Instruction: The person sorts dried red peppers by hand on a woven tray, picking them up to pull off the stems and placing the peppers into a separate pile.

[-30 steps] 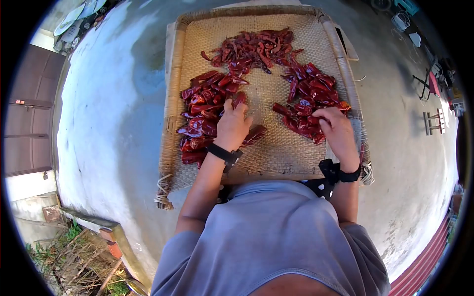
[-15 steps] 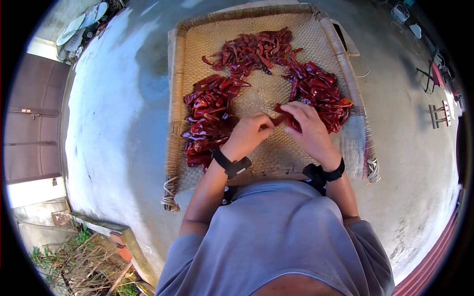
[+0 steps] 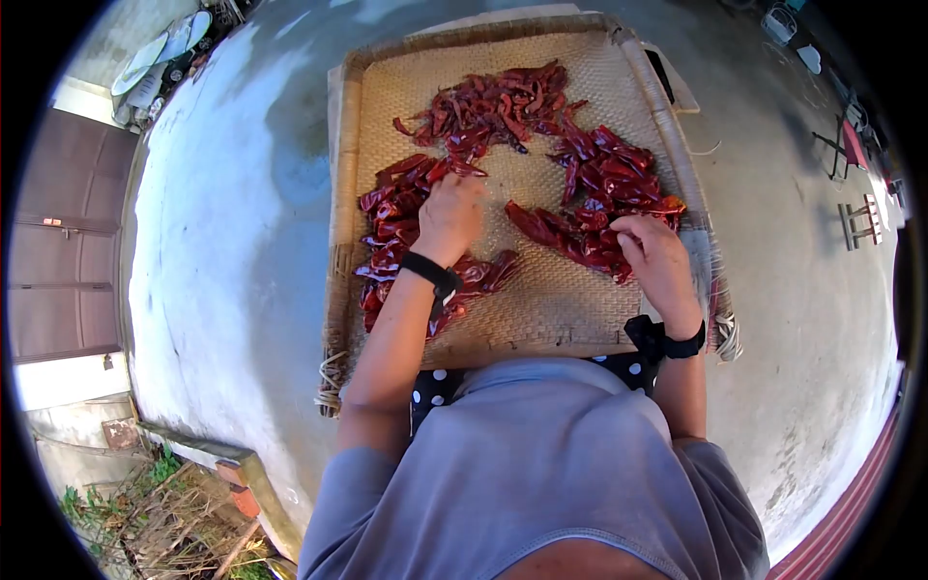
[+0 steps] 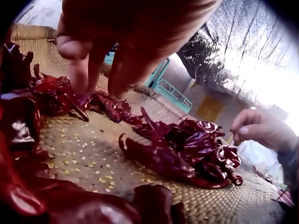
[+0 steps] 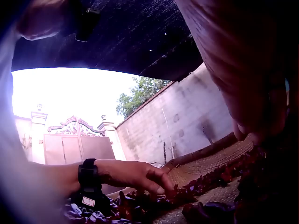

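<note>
Glossy red peppers: near heap (image 3: 382,208) at centre-left of frame, second heap (image 3: 623,179) at centre-right, and a far heap (image 3: 503,101) of thinner, more shrivelled pods at upper centre. One long pepper (image 4: 154,156) juts from the second heap toward mid-tray

Left hand (image 3: 452,217) over the upper part of the near heap; fingers (image 4: 80,77) loose, parted, pointing down at the pods, no grasp seen. Right hand (image 3: 659,259) at the outer lower edge of the second heap, fingers loosely bent; left wrist view shows nothing between them. Whether its tips brush a pod, cannot tell

Step in hand, as I judge it: picking over pods. Best done with a light pinch, one pod at a time from the top, lifted rather than dragged; skins look dry and may crack. Worth keeping the heaps apart, with both hands free to turn a pod

Container: shallow woven tray (image 3: 527,174), raised rim all round, holding all three heaps plus pale loose seeds (image 4: 98,165) scattered mid-tray. A sweep of the palm could spread those

Farther out: pale wire basket (image 3: 778,24), upper right of frame, contents too small to tell; walled bed (image 3: 256,483), lower left, with dry stalks and some green
</note>
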Available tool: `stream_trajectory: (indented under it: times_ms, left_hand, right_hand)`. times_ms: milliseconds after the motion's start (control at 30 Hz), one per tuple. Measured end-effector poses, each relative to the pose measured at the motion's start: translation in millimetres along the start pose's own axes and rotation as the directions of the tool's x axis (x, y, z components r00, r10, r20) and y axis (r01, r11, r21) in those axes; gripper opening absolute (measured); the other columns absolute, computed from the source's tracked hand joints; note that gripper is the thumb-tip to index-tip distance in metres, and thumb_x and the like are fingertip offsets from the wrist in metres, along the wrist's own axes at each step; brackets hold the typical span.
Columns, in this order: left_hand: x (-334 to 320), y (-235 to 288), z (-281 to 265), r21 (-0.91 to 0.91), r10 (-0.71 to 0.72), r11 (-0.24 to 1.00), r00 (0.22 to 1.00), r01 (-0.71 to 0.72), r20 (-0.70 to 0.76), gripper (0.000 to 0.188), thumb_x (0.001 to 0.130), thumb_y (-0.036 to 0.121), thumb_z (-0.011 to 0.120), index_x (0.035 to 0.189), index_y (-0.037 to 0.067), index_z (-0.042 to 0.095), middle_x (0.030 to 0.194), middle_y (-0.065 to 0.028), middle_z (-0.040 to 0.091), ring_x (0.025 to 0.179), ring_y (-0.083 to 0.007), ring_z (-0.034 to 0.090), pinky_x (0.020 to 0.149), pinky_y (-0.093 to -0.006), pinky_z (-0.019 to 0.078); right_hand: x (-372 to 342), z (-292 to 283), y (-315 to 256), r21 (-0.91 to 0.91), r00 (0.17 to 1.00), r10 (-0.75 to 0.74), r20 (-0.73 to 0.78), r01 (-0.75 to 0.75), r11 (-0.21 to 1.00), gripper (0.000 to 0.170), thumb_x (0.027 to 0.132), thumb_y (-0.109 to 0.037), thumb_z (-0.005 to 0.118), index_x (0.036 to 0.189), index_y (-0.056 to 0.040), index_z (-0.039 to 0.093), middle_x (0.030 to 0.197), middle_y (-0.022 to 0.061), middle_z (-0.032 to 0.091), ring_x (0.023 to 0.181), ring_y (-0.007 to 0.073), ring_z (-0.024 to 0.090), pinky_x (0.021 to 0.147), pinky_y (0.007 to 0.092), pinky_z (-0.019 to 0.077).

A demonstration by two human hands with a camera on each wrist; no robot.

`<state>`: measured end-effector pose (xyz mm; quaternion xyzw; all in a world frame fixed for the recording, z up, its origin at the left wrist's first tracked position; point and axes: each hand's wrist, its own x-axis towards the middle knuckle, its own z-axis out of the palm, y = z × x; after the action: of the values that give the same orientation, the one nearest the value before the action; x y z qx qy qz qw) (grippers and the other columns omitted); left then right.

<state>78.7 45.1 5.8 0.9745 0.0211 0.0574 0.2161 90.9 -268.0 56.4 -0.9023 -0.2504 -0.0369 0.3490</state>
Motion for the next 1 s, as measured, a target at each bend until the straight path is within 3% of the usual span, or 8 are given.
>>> stream_trajectory:
  times_ms: [200,300,500,600,733,767,933,1000]
  left_hand:
    - [31,-14,23,0.396,-0.162,0.914,0.975,0.091,0.150,0.072,0.083,0.011,0.068,0.150,0.017,0.043,0.143,-0.0144,0.048,0.119,-0.0384,0.053,0.094,-0.0488,0.0486]
    - [40,-16,28,0.416,-0.234,0.896,0.961,0.155,0.145,0.066,0.084,0.012,0.069,0.145,0.017,0.047,0.143,-0.0157,0.048,0.120,-0.0402,0.054,0.093,-0.0493,0.0499]
    - [47,-21,17,0.274,-0.197,0.953,0.953,0.131,0.228,0.055,0.087,0.010,0.066,0.139,0.017,0.051,0.138,-0.0192,0.054,0.111,-0.0427,0.061,0.090,-0.0485,0.0523]
    - [28,3,1,-0.149,-0.148,0.973,0.968,0.179,0.201,0.044,0.085,0.015,0.068,0.128,0.011,0.058,0.121,-0.0196,0.067,0.103,-0.0389,0.067,0.088,-0.0475,0.0534]
    - [0,40,-19,-0.636,-0.070,0.648,0.864,0.420,0.499,0.037,0.098,0.027,0.064,0.125,0.003,0.058,0.103,-0.0058,0.069,0.083,-0.0146,0.067,0.073,-0.0295,0.0524]
    - [-7,48,-23,-0.676,-0.007,0.580,0.833,0.454,0.553,0.036,0.102,0.030,0.060,0.126,0.004,0.058,0.102,-0.0027,0.067,0.081,-0.0086,0.064,0.071,-0.0229,0.0501]
    - [-32,65,-2,-0.864,-0.008,0.360,0.927,0.353,0.376,0.038,0.105,0.037,0.054,0.124,0.005,0.058,0.106,-0.0049,0.067,0.089,-0.0115,0.064,0.073,-0.0264,0.0528]
    - [-36,67,0,-0.875,-0.043,0.145,0.886,0.463,0.462,0.037,0.106,0.037,0.052,0.123,0.005,0.058,0.106,-0.0058,0.067,0.086,-0.0127,0.064,0.073,-0.0275,0.0531]
  right_hand:
    - [-4,14,-8,-0.033,0.989,-0.088,0.121,0.093,0.995,0.014,0.088,-0.012,0.065,0.101,-0.0103,0.068,0.092,0.0099,0.068,0.090,0.0315,0.064,0.084,0.0411,0.0473]
    - [-3,18,-11,-0.033,0.987,-0.109,0.121,0.114,0.993,0.014,0.088,-0.012,0.066,0.102,-0.0108,0.069,0.092,0.0097,0.067,0.089,0.0314,0.063,0.085,0.0415,0.0468]
    - [-2,17,-15,-0.024,0.988,-0.108,0.106,0.111,0.994,0.013,0.088,-0.011,0.065,0.101,-0.0103,0.068,0.090,0.0094,0.066,0.091,0.0314,0.063,0.084,0.0416,0.0470]
    - [-1,21,-14,0.011,0.988,-0.116,0.103,0.115,0.993,0.019,0.089,-0.012,0.065,0.108,-0.0106,0.067,0.098,0.0098,0.066,0.091,0.0313,0.064,0.086,0.0423,0.0477]
    - [4,29,-37,0.313,0.989,0.108,0.102,-0.135,0.940,0.035,0.089,-0.011,0.068,0.124,-0.0109,0.062,0.119,0.0110,0.062,0.099,0.0311,0.063,0.093,0.0431,0.0484]
    - [5,32,-39,0.284,0.998,0.040,0.053,-0.053,0.957,0.039,0.088,-0.011,0.069,0.127,-0.0107,0.060,0.123,0.0111,0.060,0.102,0.0312,0.062,0.095,0.0431,0.0483]
    - [3,53,-24,0.225,0.991,-0.135,-0.010,0.134,0.965,0.039,0.085,-0.014,0.074,0.122,-0.0078,0.063,0.122,0.0105,0.063,0.113,0.0319,0.056,0.096,0.0412,0.0482]
    - [3,53,-23,0.212,0.987,-0.158,-0.010,0.156,0.965,0.035,0.083,-0.014,0.075,0.116,-0.0077,0.066,0.116,0.0102,0.065,0.111,0.0312,0.057,0.095,0.0406,0.0482]
